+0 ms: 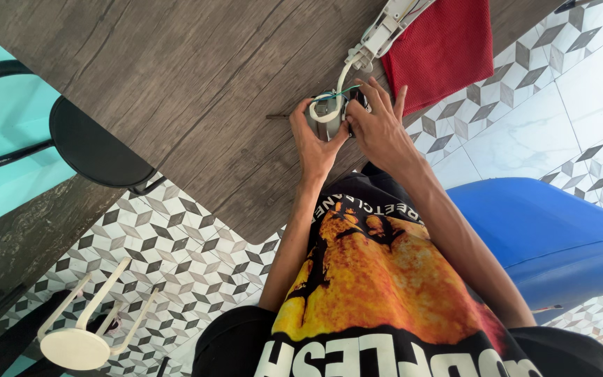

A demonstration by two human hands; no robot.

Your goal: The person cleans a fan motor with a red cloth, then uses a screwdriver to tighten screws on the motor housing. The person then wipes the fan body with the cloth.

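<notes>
Right now I am steadying the small grey part (327,119) in my left hand (313,143), grip closed around it, while my right hand (378,129) is pressing fingertips onto its wires (340,92) over the table (197,84).

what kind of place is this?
Likely a home or small informal repair spot, not a factory: a wooden table on patterned floor tiles, a black stool, a blue plastic chair. Both hands work on a small wired device beside a red cloth.

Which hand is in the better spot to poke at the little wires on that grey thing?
Probably the right hand: its fingertips lie over the small grey device by the thin wires. The left hand grips the device's side.
</notes>
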